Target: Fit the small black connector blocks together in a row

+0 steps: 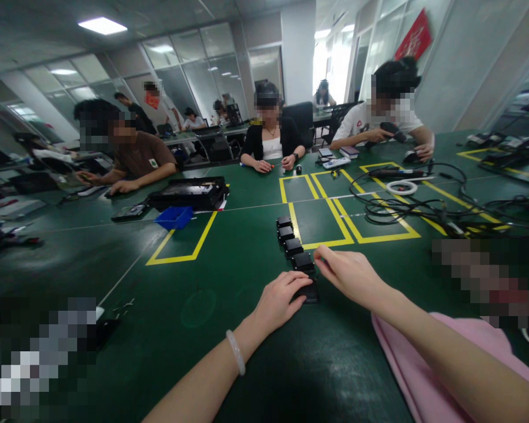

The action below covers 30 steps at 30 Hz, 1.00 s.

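Note:
Several small black blocks [292, 246] form a slanting row on the green table, leading away from me. Over the nearest black block [310, 292] lies my left hand [282, 298], its fingers across the top and its thumb along the near side, gripping it. Part of that block is hidden beneath the fingers. My right hand [341, 267] is just right of the row, beside the second block [302, 262], with thumb and forefinger pinched together. Whatever is between those fingertips, if anything, is too small to make out.
Yellow tape [327, 242] marks boxes on the green table [229, 352]. A blue bin [174, 218] and a black case [189, 192] stand at left. Black cables [392, 214] tangle at right. Pink cloth [423, 346] lies under my right forearm. Co-workers sit across the table.

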Available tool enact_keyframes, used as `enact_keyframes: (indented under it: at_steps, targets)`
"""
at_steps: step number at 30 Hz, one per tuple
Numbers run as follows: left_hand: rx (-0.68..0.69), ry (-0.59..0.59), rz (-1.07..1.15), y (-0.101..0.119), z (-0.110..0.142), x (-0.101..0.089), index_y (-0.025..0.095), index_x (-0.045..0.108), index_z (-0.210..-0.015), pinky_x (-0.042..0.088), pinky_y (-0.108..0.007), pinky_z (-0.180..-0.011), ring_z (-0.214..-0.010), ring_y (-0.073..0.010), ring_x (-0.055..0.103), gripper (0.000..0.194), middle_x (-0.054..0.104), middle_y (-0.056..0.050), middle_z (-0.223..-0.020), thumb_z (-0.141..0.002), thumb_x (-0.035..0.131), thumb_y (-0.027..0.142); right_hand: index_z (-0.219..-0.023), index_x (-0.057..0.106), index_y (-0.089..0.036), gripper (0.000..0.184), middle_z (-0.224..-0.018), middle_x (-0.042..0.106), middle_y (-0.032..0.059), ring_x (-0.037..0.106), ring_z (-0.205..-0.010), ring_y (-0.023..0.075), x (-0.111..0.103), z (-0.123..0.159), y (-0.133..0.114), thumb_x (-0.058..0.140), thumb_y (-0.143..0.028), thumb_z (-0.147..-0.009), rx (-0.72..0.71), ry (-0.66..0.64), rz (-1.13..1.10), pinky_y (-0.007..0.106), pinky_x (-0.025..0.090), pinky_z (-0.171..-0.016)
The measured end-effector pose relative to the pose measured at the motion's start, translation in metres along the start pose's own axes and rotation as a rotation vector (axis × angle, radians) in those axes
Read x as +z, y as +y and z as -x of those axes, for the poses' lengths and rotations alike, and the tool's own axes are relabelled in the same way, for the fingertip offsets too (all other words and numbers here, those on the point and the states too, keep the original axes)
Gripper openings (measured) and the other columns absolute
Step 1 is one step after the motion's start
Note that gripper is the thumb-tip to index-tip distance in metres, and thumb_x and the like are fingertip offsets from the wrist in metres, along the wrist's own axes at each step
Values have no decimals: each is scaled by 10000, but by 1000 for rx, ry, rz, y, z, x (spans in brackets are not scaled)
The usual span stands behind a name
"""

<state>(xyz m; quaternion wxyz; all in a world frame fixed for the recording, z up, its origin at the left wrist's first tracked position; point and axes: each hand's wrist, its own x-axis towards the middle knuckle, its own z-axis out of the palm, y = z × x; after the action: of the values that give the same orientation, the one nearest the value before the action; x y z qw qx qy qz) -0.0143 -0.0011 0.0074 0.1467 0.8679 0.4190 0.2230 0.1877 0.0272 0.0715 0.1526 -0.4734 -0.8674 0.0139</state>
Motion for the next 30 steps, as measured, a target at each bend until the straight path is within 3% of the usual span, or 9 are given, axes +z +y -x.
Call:
enact_keyframes:
  at_steps: [4, 9, 15, 20, 25, 30]
  targets:
    - [-2, -2, -5, 1, 0, 0, 268, 519, -1193, 462, -345, -957, -1106, -185, 521, 373, 548, -8, -1242, -844, 573, 148, -1018, 497, -207, 138, -833, 680, 5, 640, -704, 145, -2, 1, -1, 396, -229, -926, -14, 20, -42, 232, 320, -573]
    - [-8, -4, -19, 1, -1, -1, 269, 520, -1188, 461, -341, -956, -1107, -182, 518, 382, 547, 0, -1243, -834, 588, 144, -934, 521, -200, 194, -753, 677, 10, 633, -664, 159, -2, 0, -2, 376, -328, -957, 3, -17, 14, 241, 300, -550]
    - [-7, -11, -12, 0, -1, 0, 266, 523, -1189, 458, -344, -951, -1113, -192, 515, 373, 547, -8, -1248, -840, 578, 147, -1013, 498, -198, 130, -833, 679, 4, 641, -713, 144, -2, 0, -2, 407, -232, -927, -23, 27, -45, 232, 319, -582]
    - [-12, -20, -16, -1, 0, 1, 266, 512, -1204, 442, -340, -961, -1118, -190, 507, 389, 541, -3, -1259, -840, 579, 146, -931, 522, -200, 204, -761, 675, 11, 643, -689, 166, -2, -1, -1, 368, -329, -961, 0, -21, 14, 245, 310, -569]
    - [-18, -20, -24, 0, 0, 1, 266, 519, -1203, 426, -343, -968, -1119, -193, 510, 375, 541, -9, -1263, -846, 574, 163, -1037, 488, -200, 143, -846, 683, 13, 647, -730, 153, -3, -1, -1, 400, -227, -929, -8, 9, -51, 234, 320, -584]
    - [2, -10, -51, 4, -3, -3, 258, 528, -1182, 296, -399, -1073, -1143, -195, 504, 358, 570, -13, -1231, -836, 613, 218, -964, 504, -202, 175, -772, 677, 7, 642, -684, 164, -3, -2, 0, 384, -330, -954, -6, -17, -43, 241, 302, -561]
